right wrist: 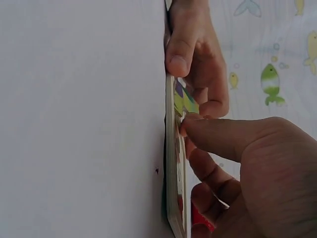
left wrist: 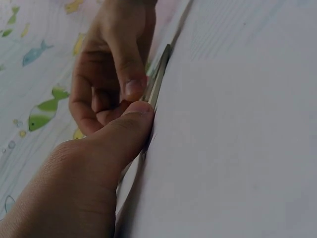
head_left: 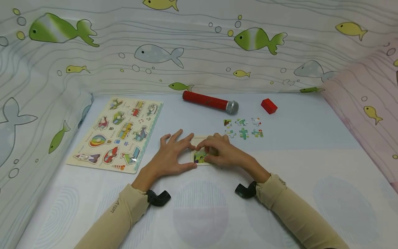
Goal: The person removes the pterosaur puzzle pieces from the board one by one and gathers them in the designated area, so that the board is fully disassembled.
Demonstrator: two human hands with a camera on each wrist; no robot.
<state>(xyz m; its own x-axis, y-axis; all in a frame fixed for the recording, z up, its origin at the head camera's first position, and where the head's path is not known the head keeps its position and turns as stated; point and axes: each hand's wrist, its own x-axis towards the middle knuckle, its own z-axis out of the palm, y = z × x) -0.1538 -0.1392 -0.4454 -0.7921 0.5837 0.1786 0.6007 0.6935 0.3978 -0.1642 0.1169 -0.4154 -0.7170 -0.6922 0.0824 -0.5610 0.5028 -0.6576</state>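
Note:
A small puzzle board with a pale rim lies on the table in the head view, partly hidden by both hands. My left hand rests at its left side with fingers spread, its thumb touching the near edge. Over the board, my right hand pinches a green and yellow jigsaw piece, which stands tilted up from the board in the right wrist view. Fingers hide part of that piece. Several loose jigsaw pieces lie in two rows beyond the right hand.
A larger vehicle peg puzzle lies at the left. Behind the board are a red toy microphone and a red block. A fish-patterned cloth rises along the table's back and sides.

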